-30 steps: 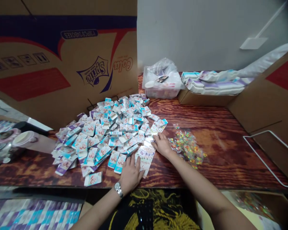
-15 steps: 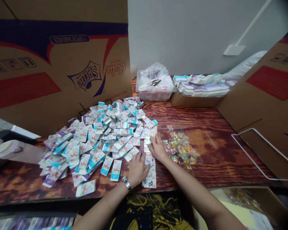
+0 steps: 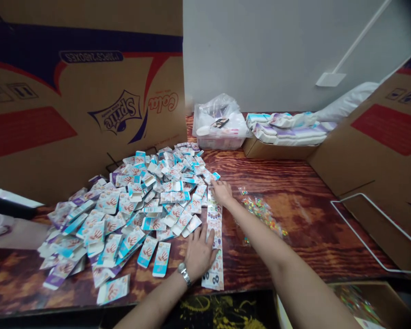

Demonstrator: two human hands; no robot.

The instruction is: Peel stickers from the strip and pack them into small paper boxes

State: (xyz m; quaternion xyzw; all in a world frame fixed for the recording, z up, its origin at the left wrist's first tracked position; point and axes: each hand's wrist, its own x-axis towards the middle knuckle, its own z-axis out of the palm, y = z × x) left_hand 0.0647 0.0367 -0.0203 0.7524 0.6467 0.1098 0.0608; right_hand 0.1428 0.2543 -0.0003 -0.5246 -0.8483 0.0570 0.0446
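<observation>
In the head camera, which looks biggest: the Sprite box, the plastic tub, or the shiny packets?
1. Sprite box
2. Plastic tub and shiny packets: these look alike, so I can't rank them.

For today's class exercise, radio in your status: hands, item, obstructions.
Left hand flat against edge of printed strip. Right hand on its top end. Flattened carton pile alongside, not blocking.

Plywood table (image 3: 304, 214) under printed cardboard packets (image 3: 130, 214)

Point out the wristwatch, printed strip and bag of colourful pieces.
Wristwatch (image 3: 184, 268), head view, on its case.
Printed strip (image 3: 218, 233), head view, on its middle.
Bag of colourful pieces (image 3: 256, 208), head view, on its middle.
</observation>
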